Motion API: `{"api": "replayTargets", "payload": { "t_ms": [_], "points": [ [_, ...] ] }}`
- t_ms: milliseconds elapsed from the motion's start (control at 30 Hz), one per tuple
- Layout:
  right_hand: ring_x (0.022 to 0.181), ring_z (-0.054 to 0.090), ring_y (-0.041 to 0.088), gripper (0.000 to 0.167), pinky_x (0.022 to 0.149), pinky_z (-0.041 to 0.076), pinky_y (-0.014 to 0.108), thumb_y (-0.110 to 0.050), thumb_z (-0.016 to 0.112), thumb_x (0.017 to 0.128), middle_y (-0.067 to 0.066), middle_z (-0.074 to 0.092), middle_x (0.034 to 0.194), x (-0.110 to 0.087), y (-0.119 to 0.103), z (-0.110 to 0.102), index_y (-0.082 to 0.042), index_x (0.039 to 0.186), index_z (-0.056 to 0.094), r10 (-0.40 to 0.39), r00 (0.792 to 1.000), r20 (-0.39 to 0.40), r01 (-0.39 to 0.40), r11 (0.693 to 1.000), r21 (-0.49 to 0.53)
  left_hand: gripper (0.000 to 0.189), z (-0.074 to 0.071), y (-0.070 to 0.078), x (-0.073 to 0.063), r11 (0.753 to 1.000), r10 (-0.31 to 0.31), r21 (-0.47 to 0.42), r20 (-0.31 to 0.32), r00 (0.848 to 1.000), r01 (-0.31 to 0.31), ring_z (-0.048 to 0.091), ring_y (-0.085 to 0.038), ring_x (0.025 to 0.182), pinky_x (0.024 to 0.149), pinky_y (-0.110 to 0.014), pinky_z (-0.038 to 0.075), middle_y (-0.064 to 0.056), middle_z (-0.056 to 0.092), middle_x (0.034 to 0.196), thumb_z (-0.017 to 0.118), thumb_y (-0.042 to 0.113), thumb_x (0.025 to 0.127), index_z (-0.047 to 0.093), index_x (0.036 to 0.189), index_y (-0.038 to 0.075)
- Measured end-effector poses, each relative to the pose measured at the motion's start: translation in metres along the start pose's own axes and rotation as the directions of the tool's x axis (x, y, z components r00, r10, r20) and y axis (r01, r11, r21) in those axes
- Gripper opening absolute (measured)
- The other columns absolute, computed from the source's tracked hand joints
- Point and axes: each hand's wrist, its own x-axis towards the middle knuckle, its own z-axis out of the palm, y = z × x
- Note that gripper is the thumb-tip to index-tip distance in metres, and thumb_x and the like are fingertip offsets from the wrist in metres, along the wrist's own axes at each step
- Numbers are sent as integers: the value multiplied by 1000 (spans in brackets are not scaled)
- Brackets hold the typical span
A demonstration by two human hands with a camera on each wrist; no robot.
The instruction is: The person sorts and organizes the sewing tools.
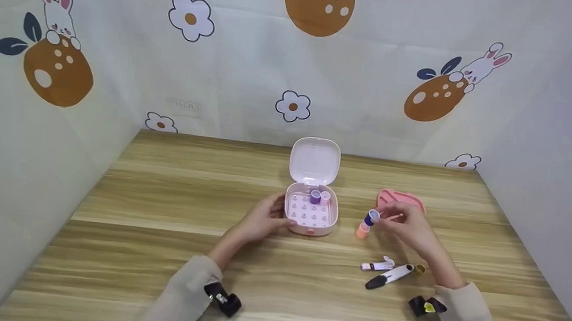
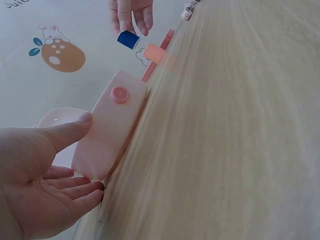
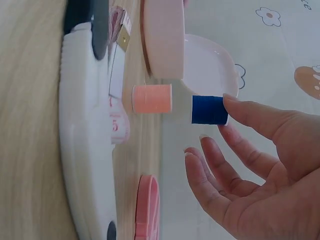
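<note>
A pale pink storage box (image 1: pixel 310 230) stands on the table, lid (image 1: pixel 314 161) raised, with rows of small pegs inside. A purple thread spool (image 1: pixel 315 198) and a pale pink one (image 1: pixel 325 198) sit at its back right. My left hand (image 1: pixel 262 218) holds the box's left front corner, thumb on the front and fingers along the side. Between thumb and index finger, my right hand (image 1: pixel 409 226) pinches a dark blue thread spool (image 3: pixel 209 110). An orange thread spool (image 3: pixel 152 98) stands upright on the table below it, a small gap between them.
Behind my right hand lies a pink tray-like piece (image 1: pixel 399 196), partly hidden. Nearer me are a rolled tape measure (image 1: pixel 376 266), white-and-black thread snips (image 1: pixel 392 275) and a small yellowish round item (image 1: pixel 420 268). A patterned cloth wall (image 1: pixel 238 117) borders the table's back.
</note>
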Motion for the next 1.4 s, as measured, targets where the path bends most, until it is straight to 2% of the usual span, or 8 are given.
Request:
{"api": "replayTargets", "payload": {
  "t_ms": [200,433,667,833,1033,1233,1400],
  "points": [
    [80,67,11,28,70,58,17,-5,79,92,20,77,103,5,-9,6,12,113,72,-9,1000,-16,9,1000,5,78,0,2,0,1000,-18,3,1,1000,18,46,-48,146,123,-51,41,-36,42,158,75,0,93,32,157,-13],
    [88,68,16,26,76,57,16,-9,82,92,15,75,102,12,-20,13,7,111,75,-39,999,-31,38,998,-43,78,0,1,0,1000,-14,-4,-2,1000,14,47,-50,145,122,-51,42,-38,42,156,74,-3,92,31,156,-15],
    [90,67,15,32,77,56,17,-12,81,92,19,72,109,20,-30,21,9,116,74,15,1000,-21,-15,999,-31,78,-1,2,0,1000,22,15,12,1000,-22,48,-50,143,122,-51,42,-40,43,154,74,-3,93,29,155,-19],
    [89,70,20,32,74,57,19,-13,80,93,20,75,108,25,-34,26,8,115,74,7,1000,9,-7,1000,-25,79,-2,1,1,1000,22,16,12,1000,-22,48,-49,144,122,-50,42,-40,44,154,74,-4,92,29,155,-19],
    [92,73,25,33,80,62,29,-15,80,93,20,77,108,28,-41,32,7,117,74,31,999,13,-31,999,-11,78,-2,-1,2,999,28,17,9,1000,-28,48,-50,143,122,-51,42,-41,43,154,73,-5,92,29,155,-20],
    [91,71,21,32,78,58,24,-17,80,93,18,75,107,33,-45,38,5,117,75,53,999,-8,-53,998,-39,79,-2,-1,1,999,34,4,10,999,-34,47,-51,143,122,-52,41,-42,43,153,73,-6,91,29,155,-20],
    [95,73,30,31,81,61,27,-16,80,93,17,75,107,38,-46,44,4,116,75,52,999,0,-52,999,-16,79,-1,-2,2,999,34,-9,14,999,-34,48,-51,143,122,-51,42,-42,43,153,74,-7,90,29,154,-20]
  ]
}}
